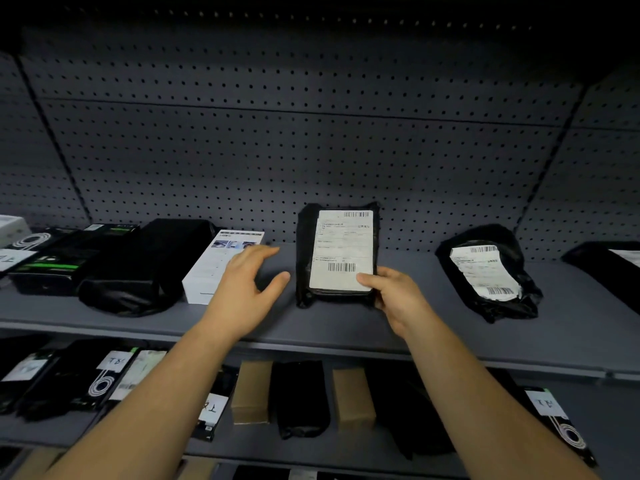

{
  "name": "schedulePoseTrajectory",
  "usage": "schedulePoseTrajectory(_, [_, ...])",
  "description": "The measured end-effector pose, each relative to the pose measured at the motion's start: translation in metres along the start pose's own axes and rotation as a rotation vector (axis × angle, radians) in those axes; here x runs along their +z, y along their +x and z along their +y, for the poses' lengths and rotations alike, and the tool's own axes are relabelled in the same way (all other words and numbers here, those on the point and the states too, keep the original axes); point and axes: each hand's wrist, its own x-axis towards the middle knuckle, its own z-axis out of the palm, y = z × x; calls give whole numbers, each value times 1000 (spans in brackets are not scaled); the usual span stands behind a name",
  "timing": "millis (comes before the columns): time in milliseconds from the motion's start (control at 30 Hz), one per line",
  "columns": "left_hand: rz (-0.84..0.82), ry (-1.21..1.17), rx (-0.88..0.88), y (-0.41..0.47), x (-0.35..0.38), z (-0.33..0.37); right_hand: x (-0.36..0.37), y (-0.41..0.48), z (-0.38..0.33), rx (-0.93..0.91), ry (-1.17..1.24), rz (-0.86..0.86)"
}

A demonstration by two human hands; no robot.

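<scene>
Two bare forearms reach in from the bottom edge toward a grey metal shelf (346, 327) backed by a dim grey pegboard wall (277, 133) with rows of small holes. At the shelf's middle the right hand (394, 296) pinches the lower right corner of a black plastic parcel (304, 258), thumb on top of its white shipping label (346, 237) and fingers curled under the edge. The parcel's far end rises in front of the pegboard; whether its near edge rests on the shelf I cannot tell. The left hand (242, 289) hovers just left of the parcel, fingers spread and holding nothing, its fingertips above the near corner of a white carton (207, 275). The label carries a barcode at its top and another near its bottom, with lines of print too small to read. Left of the carton lie a limp black bag (145, 268) and black boxes with green stripes (62, 258). Well to the right lies a second black parcel (491, 275) with a crumpled, barcoded label. A lower shelf (616, 410) holds two brown cardboard boxes (251, 393), black packets and white paper slips (116, 360) with handwritten marks that I cannot make out.
</scene>
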Motion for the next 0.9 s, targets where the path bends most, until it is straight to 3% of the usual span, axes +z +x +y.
schedulePoseTrajectory(167, [-18,31,-22,5,-12,-13,8,11,-1,-4,-195,98])
schedulePoseTrajectory(400, [-31,52,12,11,-45,-43,24,25,-4,-88,-781,314])
schedulePoseTrajectory(533, [-74,103,7,19,-70,-71,57,20,-13,-216,-820,443])
schedulePoseTrajectory(600, [-133,136,-7,22,-79,-84,88,11,-19,-310,-796,417])
schedulePoseTrajectory(767, [-279,255,-28,30,-87,-106,175,-12,-10,-359,-789,72])
schedulePoseTrajectory(900, [-382,380,-18,34,-89,-109,211,-9,7,-337,-762,74])
